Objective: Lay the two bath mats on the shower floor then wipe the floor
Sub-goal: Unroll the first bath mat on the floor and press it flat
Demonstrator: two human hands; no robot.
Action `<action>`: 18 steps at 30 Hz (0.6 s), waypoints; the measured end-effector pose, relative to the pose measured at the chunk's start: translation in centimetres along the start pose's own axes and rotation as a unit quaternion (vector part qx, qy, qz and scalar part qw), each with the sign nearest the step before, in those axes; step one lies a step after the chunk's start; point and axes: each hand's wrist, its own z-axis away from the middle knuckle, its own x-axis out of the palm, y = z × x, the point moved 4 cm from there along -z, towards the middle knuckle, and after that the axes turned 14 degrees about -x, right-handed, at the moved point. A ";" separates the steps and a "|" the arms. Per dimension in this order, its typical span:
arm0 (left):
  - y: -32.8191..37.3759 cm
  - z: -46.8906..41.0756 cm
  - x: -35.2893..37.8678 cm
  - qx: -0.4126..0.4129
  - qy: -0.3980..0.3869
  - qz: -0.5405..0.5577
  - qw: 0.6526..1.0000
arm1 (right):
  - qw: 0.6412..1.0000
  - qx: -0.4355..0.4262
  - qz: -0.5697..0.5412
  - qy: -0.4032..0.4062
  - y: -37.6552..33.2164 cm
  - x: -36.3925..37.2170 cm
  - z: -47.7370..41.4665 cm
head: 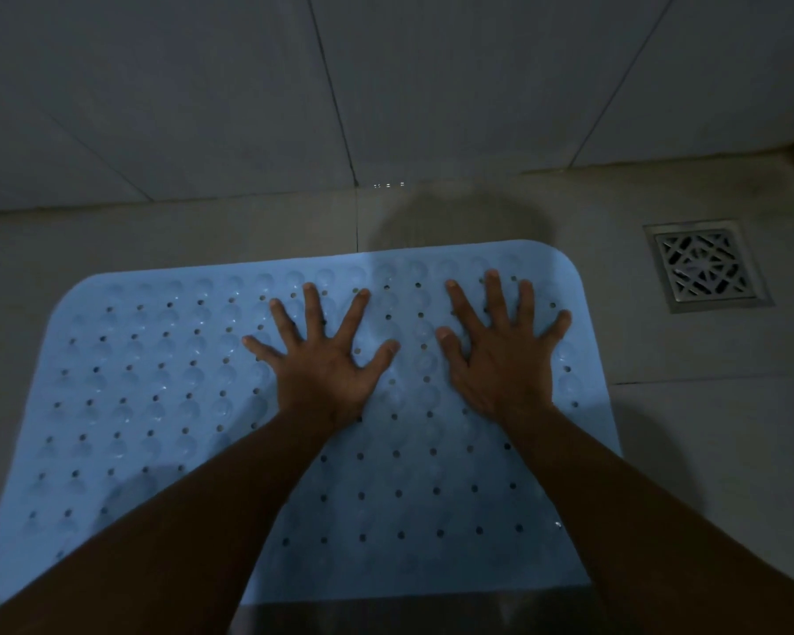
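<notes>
- I see my left hand flat on the blue bath mat, fingers spread wide, holding nothing.
- My right hand is just beside it, also flat on the mat, fingers apart.
- The mat lies under both hands on the shower floor.
- I see only 1 mat.
- A metal drain sits past my right hand, off the mat.

A light blue bath mat with rows of small holes lies flat on the tiled shower floor. The left hand and right hand press on it palms down, fingers spread, side by side. A square metal drain sits near the mat's far right corner.
</notes>
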 end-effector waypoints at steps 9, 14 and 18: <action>0.0 0.0 0.1 0.004 -0.003 0.018 1.000 | 0.999 0.023 0.006 -0.035 0.3 -0.9 -0.8; -0.6 0.2 0.0 0.017 -0.034 0.031 0.999 | 0.992 0.068 0.000 -0.105 -1.4 -1.3 0.6; -4.4 1.2 -1.1 0.076 -0.067 0.069 0.993 | 0.996 0.057 -0.009 -0.065 -7.2 -1.5 3.7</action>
